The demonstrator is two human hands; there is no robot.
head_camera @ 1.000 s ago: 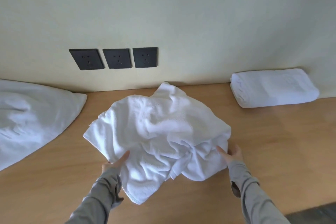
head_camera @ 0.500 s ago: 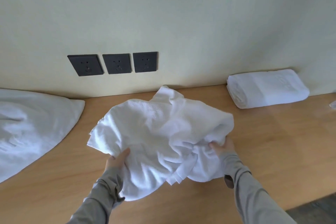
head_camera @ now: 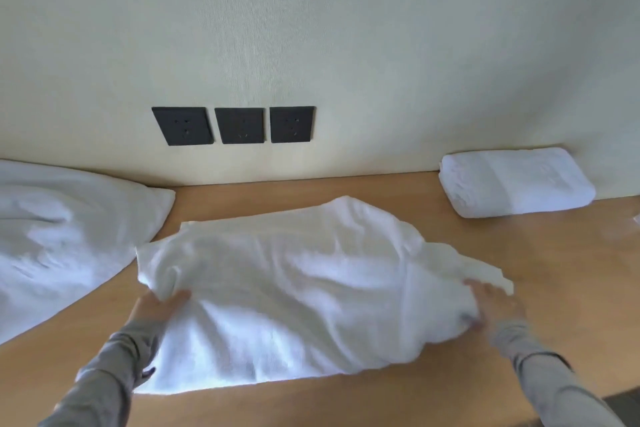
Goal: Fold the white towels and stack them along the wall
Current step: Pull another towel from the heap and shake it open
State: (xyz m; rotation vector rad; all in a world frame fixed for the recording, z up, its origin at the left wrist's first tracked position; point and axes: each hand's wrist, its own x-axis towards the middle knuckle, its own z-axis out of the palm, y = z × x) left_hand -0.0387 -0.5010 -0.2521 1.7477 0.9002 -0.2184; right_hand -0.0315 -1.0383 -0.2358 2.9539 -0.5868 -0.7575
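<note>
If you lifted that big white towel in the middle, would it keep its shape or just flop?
Probably flop: the loose towel sags in soft creases between the left hand and the right hand. Likely light for its size, since it puffs up off the table. Unlikely to roll, being limp.

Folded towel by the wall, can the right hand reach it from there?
Probably yes. Only bare wooden tabletop lies between the right hand and the folded towel. But that hand holds the loose towel and would need to let go first.
</note>
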